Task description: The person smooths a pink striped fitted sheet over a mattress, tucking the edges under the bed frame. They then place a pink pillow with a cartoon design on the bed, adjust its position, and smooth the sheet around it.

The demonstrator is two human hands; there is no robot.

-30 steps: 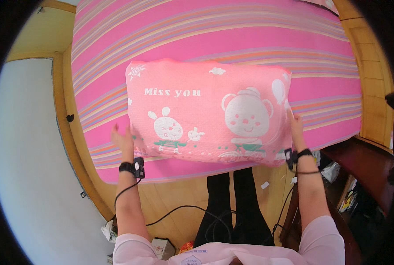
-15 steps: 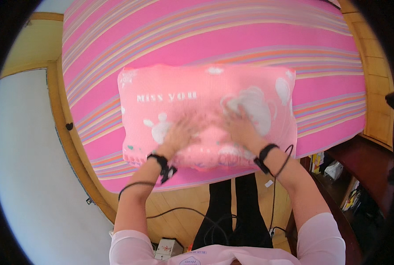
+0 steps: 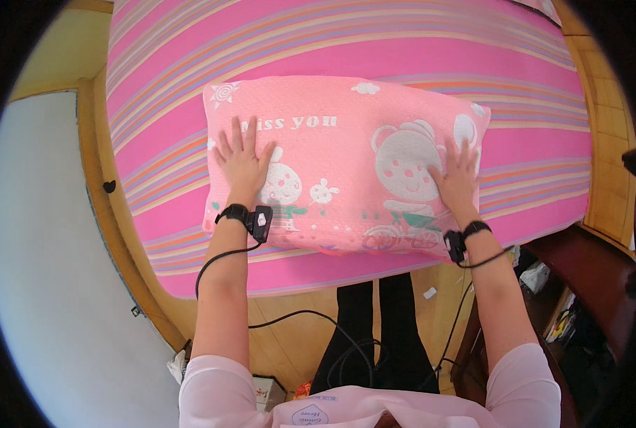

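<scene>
You are facing a bed [image 3: 418, 43] covered with a sheet of pink, orange and purple stripes, set in a wooden frame [image 3: 111, 235]. One pink pillow [image 3: 346, 157] printed with white cartoon animals lies flat on the bed, near its edge closest to you, its long side running along that edge.

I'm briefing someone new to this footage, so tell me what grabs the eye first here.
A big pink pillow printed with cartoon animals lies across the near edge of a bed with a pink striped sheet. The left hand presses flat on the pillow's left end and the right hand on its right end, each wrist wearing a black wired band.
</scene>
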